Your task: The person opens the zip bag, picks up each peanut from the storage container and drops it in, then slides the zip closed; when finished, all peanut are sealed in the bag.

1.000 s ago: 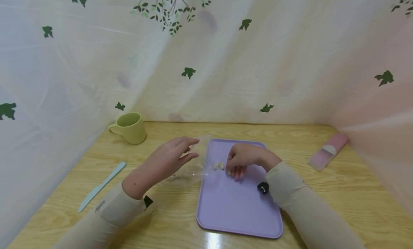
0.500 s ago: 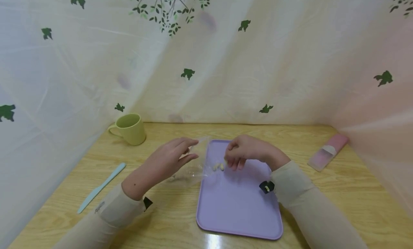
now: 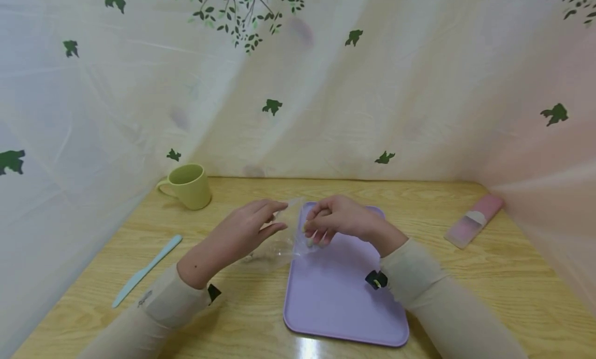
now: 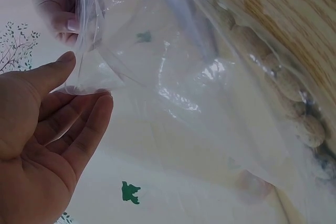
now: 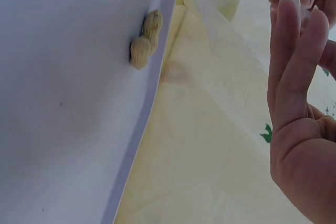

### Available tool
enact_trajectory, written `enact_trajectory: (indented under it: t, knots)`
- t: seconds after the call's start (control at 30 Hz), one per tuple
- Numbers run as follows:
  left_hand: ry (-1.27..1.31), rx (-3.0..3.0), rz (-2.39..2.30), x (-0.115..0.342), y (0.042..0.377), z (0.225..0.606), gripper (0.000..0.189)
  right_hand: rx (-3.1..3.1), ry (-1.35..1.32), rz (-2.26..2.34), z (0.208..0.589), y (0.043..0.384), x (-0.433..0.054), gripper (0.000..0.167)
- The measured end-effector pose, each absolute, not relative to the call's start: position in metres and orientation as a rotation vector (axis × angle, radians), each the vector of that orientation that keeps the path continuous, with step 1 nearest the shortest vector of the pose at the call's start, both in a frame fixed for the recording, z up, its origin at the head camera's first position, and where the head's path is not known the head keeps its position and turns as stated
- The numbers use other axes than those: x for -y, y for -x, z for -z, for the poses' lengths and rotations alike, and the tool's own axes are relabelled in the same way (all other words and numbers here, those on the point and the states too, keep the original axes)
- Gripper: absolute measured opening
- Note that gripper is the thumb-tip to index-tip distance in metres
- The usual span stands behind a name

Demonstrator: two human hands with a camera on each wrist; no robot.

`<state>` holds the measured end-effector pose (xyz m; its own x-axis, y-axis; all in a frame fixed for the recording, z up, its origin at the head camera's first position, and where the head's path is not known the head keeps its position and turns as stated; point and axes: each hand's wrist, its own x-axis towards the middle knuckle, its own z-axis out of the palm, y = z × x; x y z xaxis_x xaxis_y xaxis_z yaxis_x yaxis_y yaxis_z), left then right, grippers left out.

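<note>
Peanuts [image 4: 286, 82] sit in a clear bag [image 4: 173, 93] in the left wrist view. The left hand [image 4: 37, 166] has the bag by its edge, thumb and fingertips on the rim. I think it holds on there so the top gapes and the nuts sag down, away from the fingers. Shine on the bag makes the nuts hard to count, and some are cut off.

In the right wrist view, two peanuts [image 5: 140, 52] lie side by side on the tray [image 5: 63, 93], left of the right hand [image 5: 296, 124]. The tray's rim probably keeps them from rolling off. The hand's fingers are up close by the bag, and its thumb is partly cut off.

In the head view, the right hand is over the tray, fingers bent. I can't tell if it pinches the bag, a nut or nothing. It hides the tray's nuts. Left of the left hand are a knife [image 3: 148, 271] and, farther off, a mug [image 3: 192, 189].
</note>
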<state>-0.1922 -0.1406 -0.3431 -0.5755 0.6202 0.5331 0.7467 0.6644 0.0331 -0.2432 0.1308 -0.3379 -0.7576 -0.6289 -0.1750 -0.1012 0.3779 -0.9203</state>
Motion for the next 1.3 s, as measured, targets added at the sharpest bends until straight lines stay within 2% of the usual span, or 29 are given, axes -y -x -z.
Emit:
enact_trajectory:
  t: [0.47,0.83,1.1,1.3]
  knots:
    - [1.076,2.390,0.349,0.140,0.193,0.344,0.043,-2.183,0.635,1.418,0.336,0.239,-0.124,0.034]
    - [1.046,2.454,0.350,0.138,0.193,0.345,0.044,-2.294,0.514,1.537,0.339,0.258,-0.145,0.032]
    - [1.046,2.464,0.350,0.138,0.192,0.345,0.045,-2.268,0.450,1.377,0.355,0.268,-0.150,0.038]
    - [1.057,2.454,0.353,0.138,0.193,0.345,0.045,-2.279,0.434,1.297,0.362,0.269,-0.149,0.033]
